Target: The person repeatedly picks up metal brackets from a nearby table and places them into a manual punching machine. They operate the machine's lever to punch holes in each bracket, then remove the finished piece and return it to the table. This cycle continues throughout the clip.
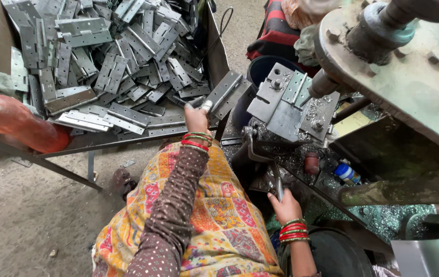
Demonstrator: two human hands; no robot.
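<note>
Hinges (111, 66), grey steel ones, fill the big metal tray (219, 56) from nine to twelve o'clock. At two o'clock stands the heavy machine (399, 77), with a jig plate (286, 110) below its spindle and one hinge leaf (296, 87) clamped there. The left hand (197, 117) reaches to the tray edge, fingers closed around one hinge end (202, 104). The right hand (284, 206), at five o'clock, is wrapped around a thin lever (277, 182). I think it is better to take one piece only, lift it free of the pile, and keep the lever steady meanwhile.
</note>
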